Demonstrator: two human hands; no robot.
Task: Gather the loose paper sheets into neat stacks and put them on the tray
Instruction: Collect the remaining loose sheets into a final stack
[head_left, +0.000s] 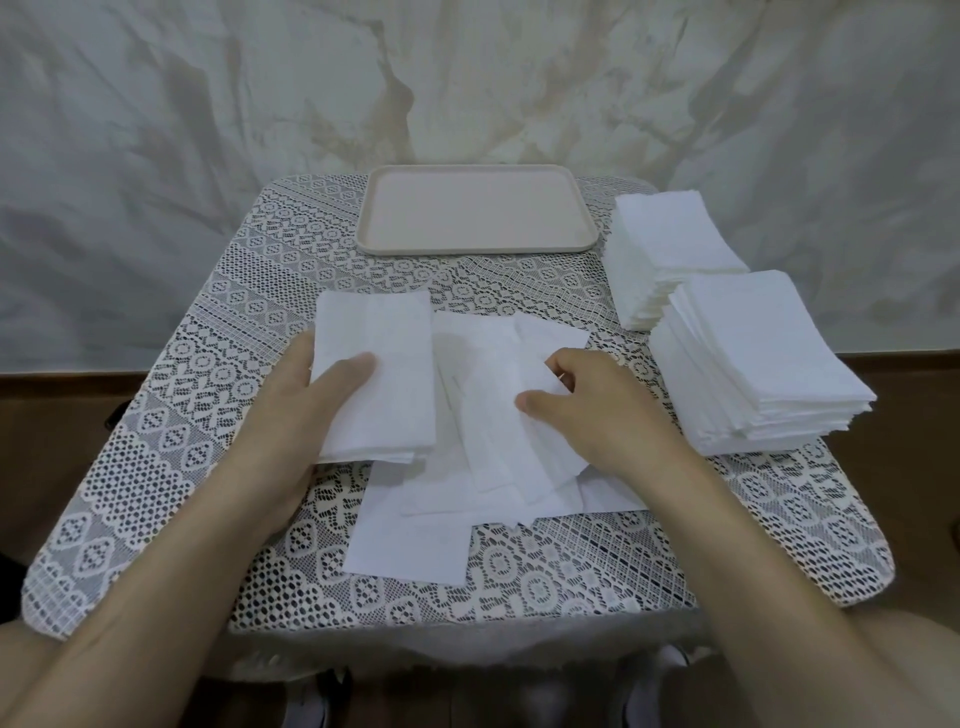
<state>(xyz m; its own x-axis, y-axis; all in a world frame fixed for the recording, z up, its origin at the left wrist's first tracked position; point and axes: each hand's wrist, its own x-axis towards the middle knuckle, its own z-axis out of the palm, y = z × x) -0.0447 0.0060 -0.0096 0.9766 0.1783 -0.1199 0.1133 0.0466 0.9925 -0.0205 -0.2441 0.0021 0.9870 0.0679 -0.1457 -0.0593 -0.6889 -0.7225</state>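
— Several loose sheets (415, 540) lie scattered mid-table. Which step?
— Gathering. The left hand (280, 415) grips a small stack (379, 374), thumb on top; the right hand (597, 410) pinches one loose sheet. Next, square it onto that stack. The tray (363, 228), at the far edge, holds nothing yet.

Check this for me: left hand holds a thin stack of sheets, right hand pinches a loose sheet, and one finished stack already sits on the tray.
Wrong on the tray: the head view shows it bare. The far stack and near stack stand on the tablecloth to its right. The rest holds.
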